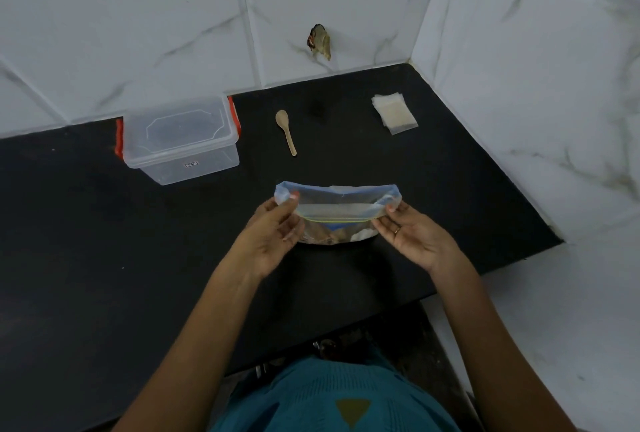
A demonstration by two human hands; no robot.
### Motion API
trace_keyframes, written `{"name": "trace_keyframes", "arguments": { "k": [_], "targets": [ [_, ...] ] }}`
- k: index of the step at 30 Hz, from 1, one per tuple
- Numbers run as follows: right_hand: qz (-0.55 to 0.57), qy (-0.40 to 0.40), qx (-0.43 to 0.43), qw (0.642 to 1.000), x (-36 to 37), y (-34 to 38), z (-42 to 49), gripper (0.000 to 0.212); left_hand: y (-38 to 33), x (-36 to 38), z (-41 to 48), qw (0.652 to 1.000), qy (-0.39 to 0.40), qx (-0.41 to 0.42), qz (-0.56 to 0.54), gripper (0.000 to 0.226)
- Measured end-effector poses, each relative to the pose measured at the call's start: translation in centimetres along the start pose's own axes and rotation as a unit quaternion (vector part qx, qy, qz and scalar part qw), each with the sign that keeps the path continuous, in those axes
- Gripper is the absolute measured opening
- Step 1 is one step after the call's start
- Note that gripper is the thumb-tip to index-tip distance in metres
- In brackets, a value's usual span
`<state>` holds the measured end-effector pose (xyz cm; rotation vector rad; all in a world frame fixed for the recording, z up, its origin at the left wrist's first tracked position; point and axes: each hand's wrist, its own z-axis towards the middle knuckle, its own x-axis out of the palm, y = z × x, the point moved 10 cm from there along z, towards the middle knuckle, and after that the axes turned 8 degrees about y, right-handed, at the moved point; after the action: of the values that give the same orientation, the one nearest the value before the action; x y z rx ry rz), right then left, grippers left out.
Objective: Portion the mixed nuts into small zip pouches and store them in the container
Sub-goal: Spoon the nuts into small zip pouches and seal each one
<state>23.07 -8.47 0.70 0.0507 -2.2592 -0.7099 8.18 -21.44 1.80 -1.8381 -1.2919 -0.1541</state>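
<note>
While pinching nut bag (337, 203) open with left hand (273, 237) and right hand (412, 237), looks barely started: pouches (394, 113) upper right unfilled, spoon (286, 132) idle, container (180, 140) upper left lidded.

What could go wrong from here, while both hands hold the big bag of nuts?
1. The left hand and right hand only pinch the ends of the zip bag, whose mouth looks open; a slip could spill nuts on the counter.
2. The spoon and small pouches lie farther back; reaching for them leaves the bag on one hand, so it may sag.
</note>
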Motion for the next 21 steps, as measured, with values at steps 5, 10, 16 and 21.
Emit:
{"name": "trace_keyframes", "arguments": {
  "k": [5,10,16,21],
  "targets": [
    [0.01,-0.02,-0.015,1.0,-0.2,0.2,-0.1,0.016,1.6,1.0,-0.1,0.999,-0.005,-0.025,0.028,0.011],
    [0.01,-0.032,-0.016,0.999,-1.0,-0.2,0.1,0.01,1.8,1.4,0.0,0.998,0.016,-0.033,-0.043,0.011],
    [-0.028,-0.022,0.032,0.999,-0.7,-0.7,0.0,0.013,2.2,1.7,0.5,0.992,0.047,-0.024,-0.112,0.022],
    [0.028,-0.012,0.028,0.999,0.2,-1.0,-0.1,0.015,2.4,1.8,0.6,0.98,0.068,-0.014,-0.185,0.026]
  ]
}}
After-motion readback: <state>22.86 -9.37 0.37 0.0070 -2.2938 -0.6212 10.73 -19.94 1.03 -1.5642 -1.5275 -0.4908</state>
